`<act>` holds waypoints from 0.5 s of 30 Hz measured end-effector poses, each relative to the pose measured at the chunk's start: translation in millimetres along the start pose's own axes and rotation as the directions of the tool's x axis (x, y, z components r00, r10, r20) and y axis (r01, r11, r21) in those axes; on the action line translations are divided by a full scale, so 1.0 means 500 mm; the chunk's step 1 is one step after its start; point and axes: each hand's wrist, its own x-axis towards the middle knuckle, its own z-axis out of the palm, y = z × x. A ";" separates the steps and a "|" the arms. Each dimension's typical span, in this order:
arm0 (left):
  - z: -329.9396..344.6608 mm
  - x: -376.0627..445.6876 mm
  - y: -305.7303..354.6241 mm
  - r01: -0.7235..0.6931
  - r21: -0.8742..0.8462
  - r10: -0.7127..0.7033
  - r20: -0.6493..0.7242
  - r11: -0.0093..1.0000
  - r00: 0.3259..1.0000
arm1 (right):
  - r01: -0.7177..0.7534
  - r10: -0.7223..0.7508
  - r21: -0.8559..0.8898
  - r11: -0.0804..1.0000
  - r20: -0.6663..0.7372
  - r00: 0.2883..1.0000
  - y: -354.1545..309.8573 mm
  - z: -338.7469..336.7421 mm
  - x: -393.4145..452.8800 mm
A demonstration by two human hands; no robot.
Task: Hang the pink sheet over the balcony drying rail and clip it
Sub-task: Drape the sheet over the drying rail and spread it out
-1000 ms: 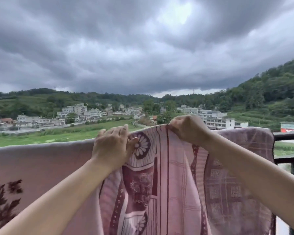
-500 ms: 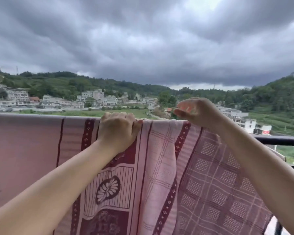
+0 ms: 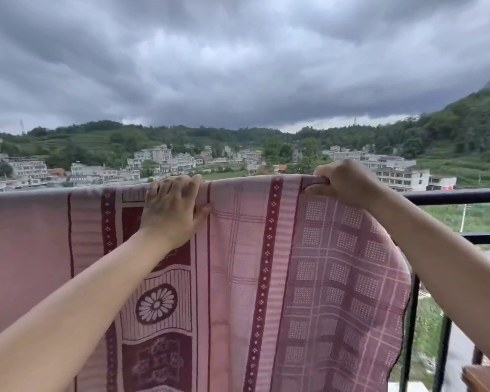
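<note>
2 bare hands are on the pink sheet [image 3: 238,278], both at the top fold line.

Pink sheet: draped over the black balcony rail [image 3: 458,196], hanging down the near side and filling most of the lower view. Pattern noted: dark red bands, 1 white flower medallion, and a checked panel toward the sheet's right edge. The rail is covered along the left and centre; it shows bare only to the right of the sheet. A lower horizontal bar and vertical balusters of the same railing are visible at right.

Left hand [image 3: 171,210]: laid over the top of the sheet on the rail, palm down. Fingers [image 3: 178,183] curled over the top edge, close together; thumb pressed against the cloth on the near side, so the hand clasps sheet and rail.

Right hand [image 3: 348,183]: at the sheet's upper right, just beside where the bare rail begins. Fingers bunched into a fist-like pinch on a gathered dark red edge of the sheet. The cloth curves down from this grip toward the lower right.

Clips: cannot tell whether any is on the sheet.

Background: grey overcast sky, green hills, pale multi-storey buildings [image 3: 159,162]. 1 brown wooden corner [image 3: 481,377] sits at lower right.
</note>
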 end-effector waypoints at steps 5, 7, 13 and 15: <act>-0.001 -0.003 -0.013 -0.011 0.052 0.009 0.043 0.999 0.999 | -0.114 0.101 -0.089 0.989 -0.142 0.985 0.045 -0.003 -0.012; -0.001 -0.009 -0.022 -0.019 0.016 0.019 -0.014 1.000 1.000 | -0.125 0.111 -0.085 0.989 -0.157 0.981 0.022 0.004 -0.022; 0.000 -0.030 -0.069 0.052 -0.083 -0.059 -0.082 0.995 0.995 | 0.022 -0.039 -0.092 0.995 -0.186 0.982 -0.104 0.023 -0.027; 0.002 -0.040 -0.098 0.068 -0.055 -0.072 -0.075 0.996 0.995 | 0.092 -0.108 -0.118 0.989 -0.140 0.984 -0.147 0.037 -0.013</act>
